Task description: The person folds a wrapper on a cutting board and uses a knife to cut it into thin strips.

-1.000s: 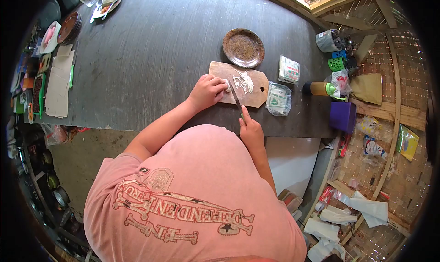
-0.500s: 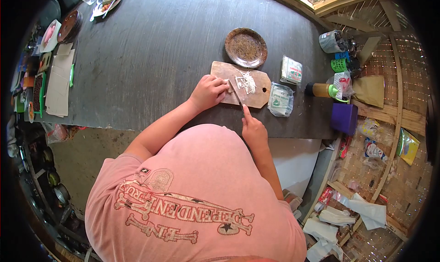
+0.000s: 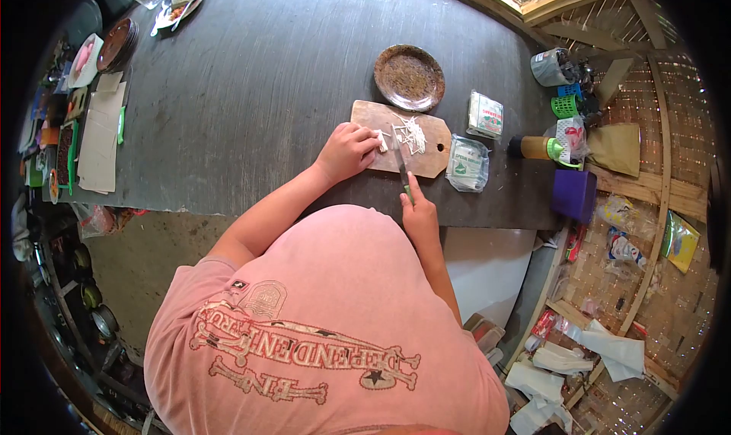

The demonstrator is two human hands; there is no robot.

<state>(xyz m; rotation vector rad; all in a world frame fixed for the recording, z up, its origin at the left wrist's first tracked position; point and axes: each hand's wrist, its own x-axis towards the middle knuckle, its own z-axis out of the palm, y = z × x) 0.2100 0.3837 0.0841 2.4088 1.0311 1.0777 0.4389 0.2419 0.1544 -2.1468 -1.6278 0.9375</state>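
Note:
A wooden cutting board [image 3: 367,114] with a hole in its right end lies on the dark table. My left hand [image 3: 350,150] is closed on a small whitish piece of food [image 3: 382,140] at the board's left part; its kind I cannot make out. In my right hand [image 3: 419,211] is a knife [image 3: 402,159], gripped by its green handle, its blade over the board just right of that piece. Thin white strips [image 3: 412,135] lie in a loose heap beyond the blade. A brown speckled plate [image 3: 409,77] sits just behind the board.
Two plastic-wrapped packets [image 3: 467,164] [image 3: 485,115] lie right of the board. Further right stand a jar with a green lid [image 3: 534,149] and a purple box [image 3: 573,194]. Cardboard sheets [image 3: 101,142] and stacked brown plates [image 3: 116,45] are at the left, a plate of food [image 3: 180,6] at the back.
The knife blade has shifted a little right, away from the piece under my left hand, and stands more upright in view. My left hand stays nearly in place.

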